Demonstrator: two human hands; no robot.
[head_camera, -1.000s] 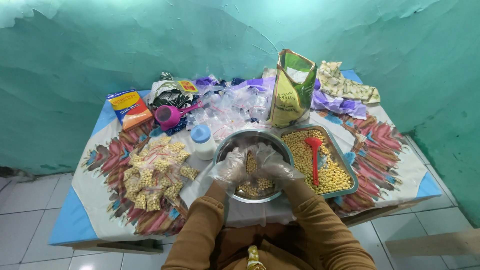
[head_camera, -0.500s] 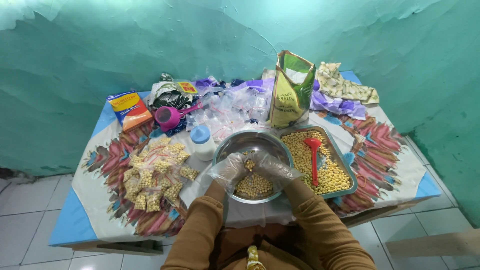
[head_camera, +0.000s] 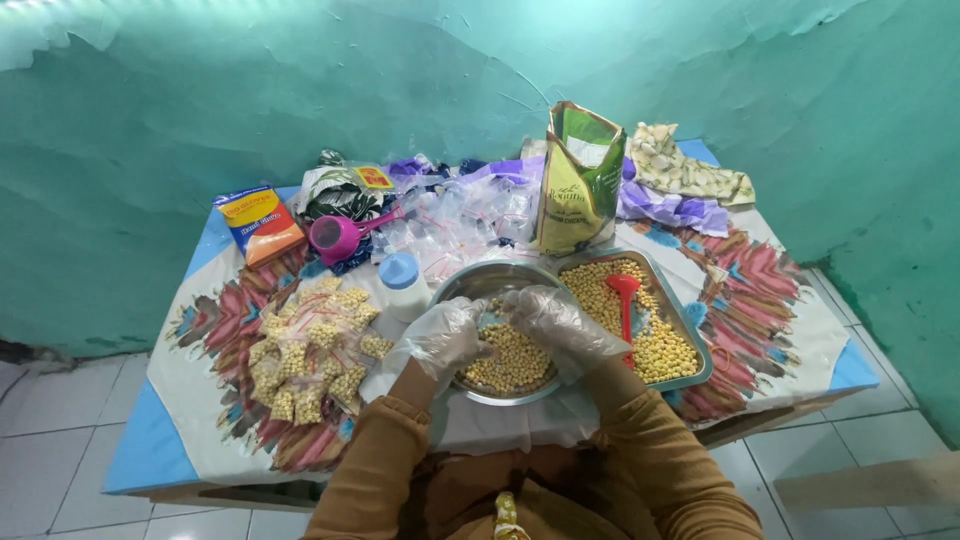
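Round steel bowl (head_camera: 470, 285), near table (head_camera: 800, 350) front edge: yellow beans (head_camera: 515, 362). My gloved left hand (head_camera: 445, 338) and right hand (head_camera: 560, 318) inside, fingers half-curled over beans; grasp unclear. Rectangular tray (head_camera: 690, 345), touching bowl's right: beans, red scoop (head_camera: 624, 300). Left: filled small bags (head_camera: 305, 355). Bare cloth only at right edge.

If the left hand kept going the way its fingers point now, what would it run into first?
The left hand points right, over the steel bowl. It would most likely meet the right hand first, just above the chickpeas; depth is uncertain.
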